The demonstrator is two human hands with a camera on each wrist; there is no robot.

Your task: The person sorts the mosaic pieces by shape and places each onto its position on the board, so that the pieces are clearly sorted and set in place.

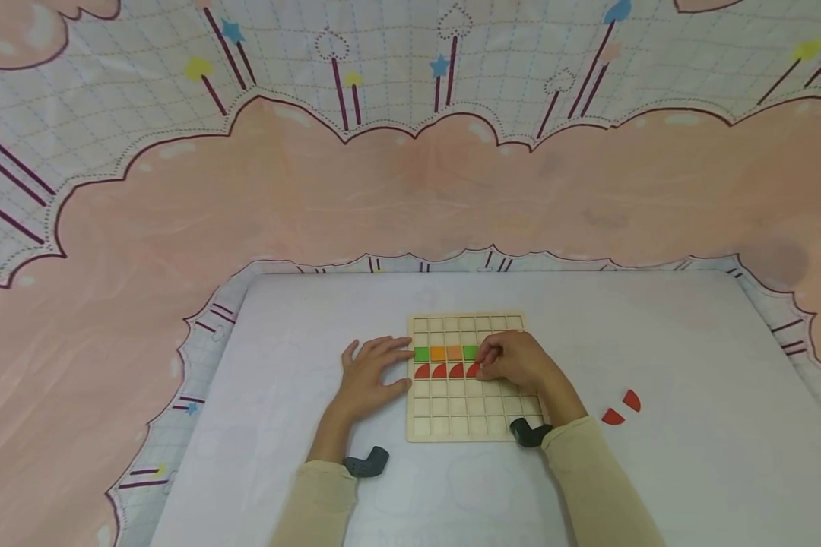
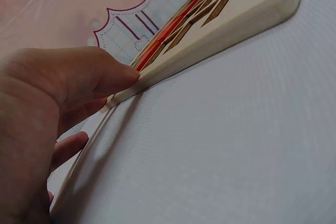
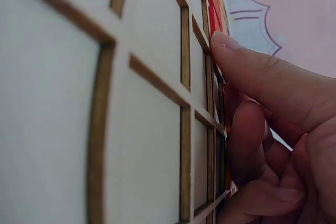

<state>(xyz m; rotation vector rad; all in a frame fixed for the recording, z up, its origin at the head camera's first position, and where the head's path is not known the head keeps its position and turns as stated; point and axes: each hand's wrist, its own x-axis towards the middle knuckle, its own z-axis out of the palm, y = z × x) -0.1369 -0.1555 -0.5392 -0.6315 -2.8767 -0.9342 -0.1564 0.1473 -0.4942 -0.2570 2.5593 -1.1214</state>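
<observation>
A square wooden grid board [image 1: 441, 407] lies on the white table. One row holds green [image 1: 421, 354] and orange [image 1: 438, 353] square tiles. In the row nearer the person sit red quarter-circle pieces [image 1: 422, 371], side by side. My right hand [image 1: 516, 358] reaches over the board from the right, thumb and forefinger at the rightmost red quarter-circle piece [image 1: 473, 371]. In the right wrist view its thumb [image 3: 227, 43] is on the red piece, the other fingers curled beneath. With fingers spread, my left hand [image 1: 366, 384] touches the board's left edge; its thumb [image 2: 126, 74] rests at the rim.
Two loose red quarter-circle pieces [image 1: 613, 416] lie on the table right of the board. Dark wrist-worn devices [image 1: 368, 462] sit on both wrists. A patterned pink and white cloth [image 1: 410, 190] surrounds the table's far and side edges.
</observation>
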